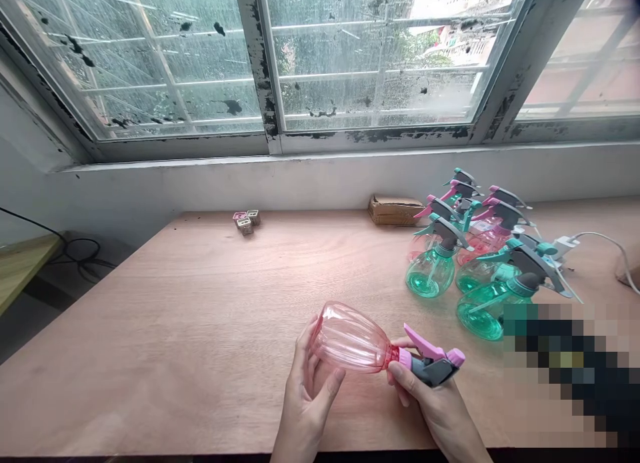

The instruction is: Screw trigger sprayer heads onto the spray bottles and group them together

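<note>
I hold a pink see-through spray bottle (pixel 353 343) on its side, just above the wooden table (pixel 200 303). My left hand (pixel 306 396) cups the bottle's rounded base, with fingers curled round it. My right hand (pixel 435 406) grips the grey and pink trigger head (pixel 433 363) at the bottle's neck. The bottle looks empty.
Several more spray bottles, green (pixel 433 270) and pink (pixel 487 240), stand in a cluster at the right. A small cardboard box (pixel 395 210) and little cubes (pixel 246 221) lie near the wall under the window. A white cable (pixel 600 240) runs at far right. A blurred patch covers the lower right.
</note>
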`<state>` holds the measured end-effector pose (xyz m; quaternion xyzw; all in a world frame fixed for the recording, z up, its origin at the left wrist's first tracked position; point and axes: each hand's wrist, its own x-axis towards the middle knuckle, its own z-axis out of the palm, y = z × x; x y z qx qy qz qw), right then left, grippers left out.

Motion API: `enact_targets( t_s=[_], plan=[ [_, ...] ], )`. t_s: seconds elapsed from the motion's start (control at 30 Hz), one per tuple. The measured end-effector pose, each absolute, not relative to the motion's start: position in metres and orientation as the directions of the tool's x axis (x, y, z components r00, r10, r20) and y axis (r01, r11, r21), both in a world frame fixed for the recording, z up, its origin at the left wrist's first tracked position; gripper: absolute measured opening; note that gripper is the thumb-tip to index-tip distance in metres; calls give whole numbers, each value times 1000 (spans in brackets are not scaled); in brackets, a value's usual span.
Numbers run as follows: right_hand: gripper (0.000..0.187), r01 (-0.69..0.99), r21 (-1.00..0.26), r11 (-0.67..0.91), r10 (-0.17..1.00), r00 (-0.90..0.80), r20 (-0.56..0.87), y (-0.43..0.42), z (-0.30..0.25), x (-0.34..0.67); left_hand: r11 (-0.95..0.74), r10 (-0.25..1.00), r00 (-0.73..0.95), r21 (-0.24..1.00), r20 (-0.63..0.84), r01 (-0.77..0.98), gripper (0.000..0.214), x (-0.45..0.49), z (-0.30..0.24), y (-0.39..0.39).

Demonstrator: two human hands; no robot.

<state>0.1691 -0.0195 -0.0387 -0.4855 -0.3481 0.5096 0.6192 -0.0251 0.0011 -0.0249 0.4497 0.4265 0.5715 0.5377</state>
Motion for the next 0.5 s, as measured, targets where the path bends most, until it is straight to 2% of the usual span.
enact_targets(
  t_s=[0.1, 0.23, 0.5],
  plan=[
    [52, -268, -963, -11, 968, 240, -78, -20, -37, 170, -66, 998, -23, 972, 63, -223, 65, -25, -28, 1],
    [37, -226, -974, -21, 979, 191, -65, -20, -33, 171, -71, 997, -2, 972, 73, -222, 67, -26, -29, 0],
    [34, -213, -977, -10, 982, 180, -49, -20, -33, 171, -65, 997, 33, 975, 73, -211, 67, -28, -27, -3]
  ],
)
